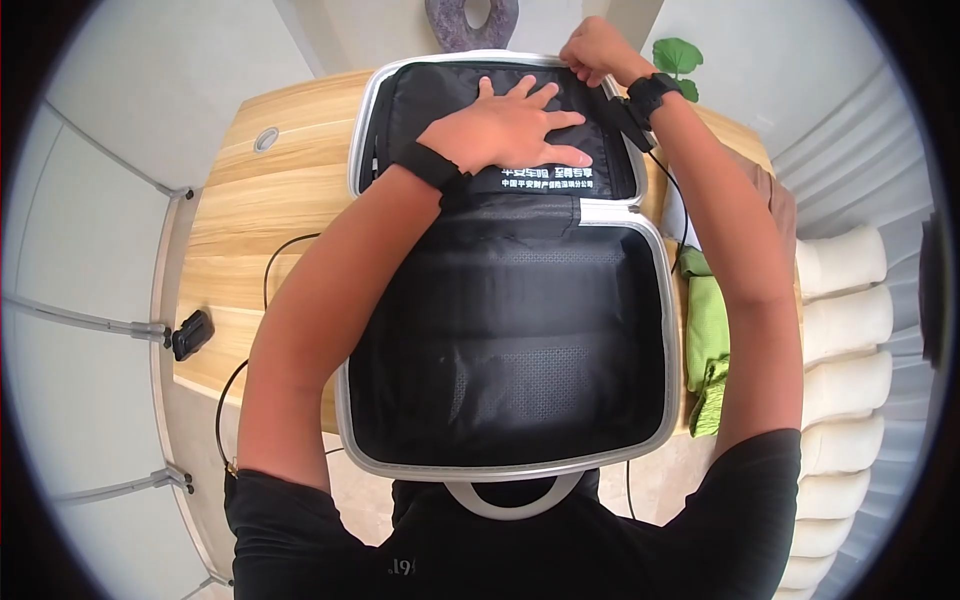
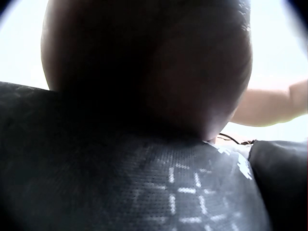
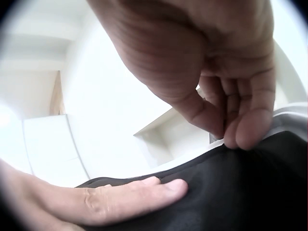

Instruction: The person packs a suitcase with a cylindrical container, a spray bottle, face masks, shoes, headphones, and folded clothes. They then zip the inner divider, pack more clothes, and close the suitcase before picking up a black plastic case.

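Observation:
An open suitcase (image 1: 505, 465) with a pale rim and black lining lies on the table, its two halves spread. My left hand (image 1: 505, 125) rests with fingers spread on the black zipped panel (image 1: 430, 95) of the far half, just above white printed characters. In the left wrist view the palm is a dark shape over the printed black fabric (image 2: 139, 192). At the far right corner my right hand (image 1: 597, 52) pinches the zipper pull, mostly hidden by the fingertips (image 3: 252, 130), right at the panel's edge.
Green folded cloth (image 1: 707, 320) lies right of the suitcase, beside brown cloth (image 1: 770, 205). A black device (image 1: 192, 334) sits at the table's left edge. Black cables (image 1: 268, 268) run along both sides. A grey neck pillow (image 1: 472, 28) and a plant (image 1: 678, 56) are beyond the table.

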Tool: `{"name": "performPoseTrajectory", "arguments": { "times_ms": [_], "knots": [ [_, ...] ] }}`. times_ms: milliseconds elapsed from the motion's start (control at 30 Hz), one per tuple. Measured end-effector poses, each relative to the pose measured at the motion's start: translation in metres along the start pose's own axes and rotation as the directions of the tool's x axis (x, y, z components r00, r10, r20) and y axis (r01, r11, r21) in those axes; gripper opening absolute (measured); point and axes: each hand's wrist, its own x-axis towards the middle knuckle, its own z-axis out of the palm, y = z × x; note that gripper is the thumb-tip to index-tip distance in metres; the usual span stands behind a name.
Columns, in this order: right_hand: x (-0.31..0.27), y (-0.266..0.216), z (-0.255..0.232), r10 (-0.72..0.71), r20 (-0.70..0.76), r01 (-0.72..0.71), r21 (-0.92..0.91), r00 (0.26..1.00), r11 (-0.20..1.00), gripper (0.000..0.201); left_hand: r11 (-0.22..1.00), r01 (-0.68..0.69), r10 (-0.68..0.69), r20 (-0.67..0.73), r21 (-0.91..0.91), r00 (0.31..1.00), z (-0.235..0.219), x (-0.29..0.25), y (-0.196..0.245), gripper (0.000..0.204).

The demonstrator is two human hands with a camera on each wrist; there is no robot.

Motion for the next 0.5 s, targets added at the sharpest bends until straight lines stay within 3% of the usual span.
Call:
{"name": "performPoseTrajectory", "arguments": {
  "times_ms": [67,133,167,333,400,433,467,500],
  "knots": [
    [0.005,-0.008,0.006,-0.015,0.008,0.016,-0.054,1.000,0.998,0.019,1.000,0.003,-0.003,-0.008,-0.008,1.000,0.000,0.001,0.001,0.089],
    [0.005,-0.021,0.017,-0.230,0.040,0.230,-0.012,0.972,0.973,0.025,1.000,-0.007,0.007,-0.008,-0.028,1.000,0.001,0.002,-0.001,0.089],
    [0.008,-0.032,0.024,-0.269,0.080,0.271,-0.010,0.960,0.963,0.032,1.000,-0.014,0.013,-0.021,-0.027,1.000,0.001,0.002,-0.001,0.090],
    [0.016,-0.083,0.062,-0.378,0.106,0.381,-0.006,0.920,0.925,0.026,1.000,0.000,0.001,0.004,-0.028,1.000,-0.004,-0.002,0.003,0.089],
    [0.016,-0.106,0.076,-0.463,0.125,0.471,-0.042,0.878,0.881,0.025,0.992,-0.071,0.063,-0.070,-0.108,0.996,0.003,0.000,-0.001,0.086],
    [0.016,-0.118,0.082,-0.437,0.165,0.453,-0.071,0.884,0.889,0.025,0.997,-0.071,0.067,-0.259,-0.007,0.964,0.010,-0.003,0.001,0.081],
    [0.016,-0.131,0.090,-0.451,0.172,0.467,-0.068,0.876,0.882,0.025,0.998,-0.055,0.052,-0.263,-0.006,0.963,0.011,-0.002,-0.002,0.081],
    [0.014,-0.144,0.097,-0.554,0.158,0.573,-0.127,0.818,0.810,0.029,0.988,-0.104,0.075,-0.228,-0.117,0.971,0.002,-0.005,0.000,0.077]
  ]
}}
